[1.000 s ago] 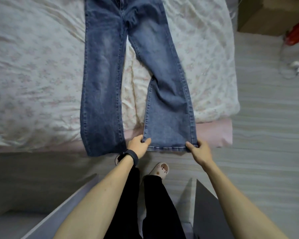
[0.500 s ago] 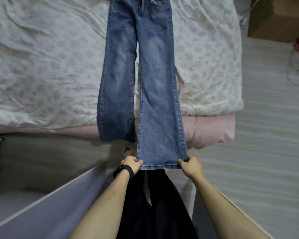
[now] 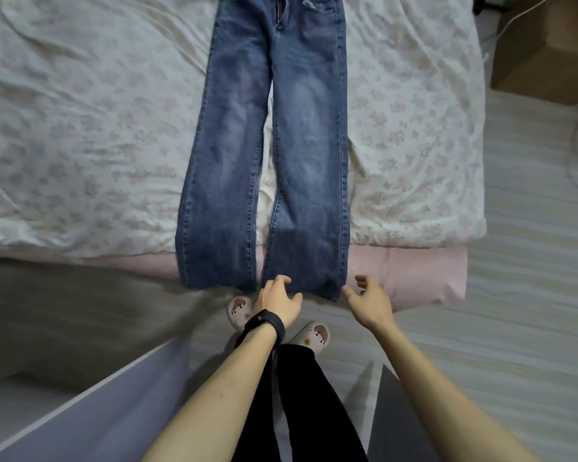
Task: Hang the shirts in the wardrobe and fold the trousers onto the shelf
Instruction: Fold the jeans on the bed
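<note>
Currently, faded blue denim jeans [image 3: 274,145] lie flat, legs straight and slightly flared, on a wrinkled floral quilt [image 3: 97,128], with the hems overhanging the smooth pink mattress edge [image 3: 414,275]. The left hand [image 3: 277,303] and right hand [image 3: 372,303] flank one hem, fingers loosely spread, gripping nothing.

1. No text, label, brand, number or sign is showing clearly enough to read.
</note>
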